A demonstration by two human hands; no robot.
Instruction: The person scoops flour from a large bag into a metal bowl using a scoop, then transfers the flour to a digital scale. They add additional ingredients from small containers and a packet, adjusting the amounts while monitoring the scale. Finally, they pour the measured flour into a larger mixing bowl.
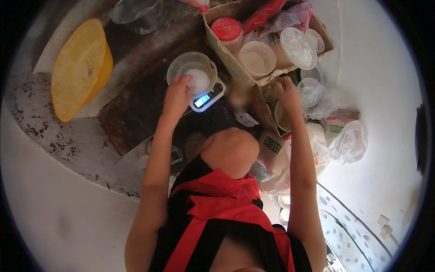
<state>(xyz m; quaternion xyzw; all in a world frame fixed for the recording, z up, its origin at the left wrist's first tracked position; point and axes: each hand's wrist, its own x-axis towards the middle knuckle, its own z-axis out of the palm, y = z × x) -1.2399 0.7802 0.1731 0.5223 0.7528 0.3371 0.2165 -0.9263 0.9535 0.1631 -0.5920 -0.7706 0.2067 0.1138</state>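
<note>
A translucent plastic bowl (173,67) stands on a small digital kitchen scale (218,92) with a lit display. White granular powder (198,81) is heaped in the bowl. My left hand (177,97) is at the bowl's near left rim, its fingertips over the inside beside the powder. Whether it grips the rim is unclear. On the other side, my right hand (290,93) hangs over a smaller cardboard box (266,114), fingers drawn together. Round containers sit beneath it, including an open tub (282,117). I cannot see whether those fingers hold anything.
A larger cardboard box (226,63) holds a red-lidded jar (226,30), a tub of pale powder (257,57) and bags. A yellow plastic basin (78,73) leans at the left. Behind is a clear container (146,20). Plastic bags (348,142) lie right, near my raised knee (234,146).
</note>
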